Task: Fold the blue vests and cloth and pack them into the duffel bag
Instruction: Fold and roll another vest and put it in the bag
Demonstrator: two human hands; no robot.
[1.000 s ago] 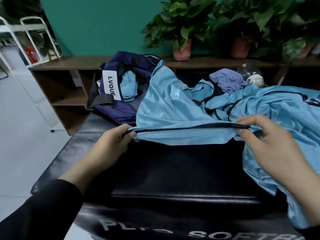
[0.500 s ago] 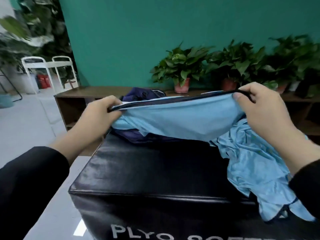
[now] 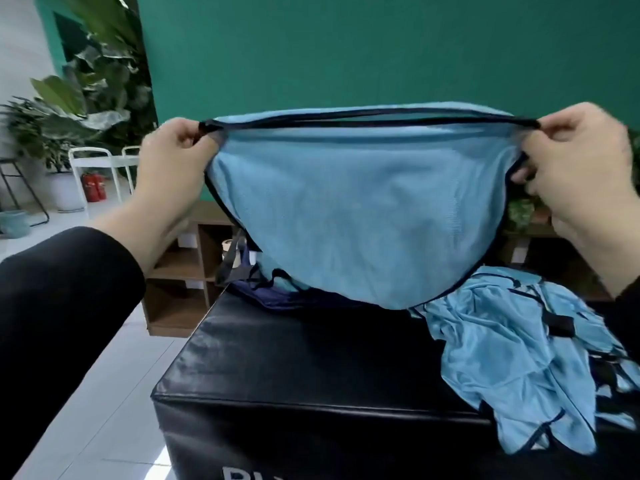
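The left hand [image 3: 173, 157] had its fingers curled tight around one end of the dark trim of a blue vest [image 3: 356, 216]. The right hand [image 3: 581, 164] pinched the other end the same way. Both hands held the vest up high in the air, and the trim was pulled straight between them. The vest hung down like a wide bowl, and its low edge was just above the black box [image 3: 294, 368].

More blue vests [image 3: 512, 362] lay in a messy pile on the right side of the box. The bag [image 3: 256, 292] was dark blue and sat at the far edge of the box, mostly hidden behind the held vest. A black strap hung from it.

White letters were printed on the front of the box, but only the tops showed, so they could not be read.

Behind was a brown shelf [image 3: 180, 271], a green wall and leafy plants [image 3: 86, 98].
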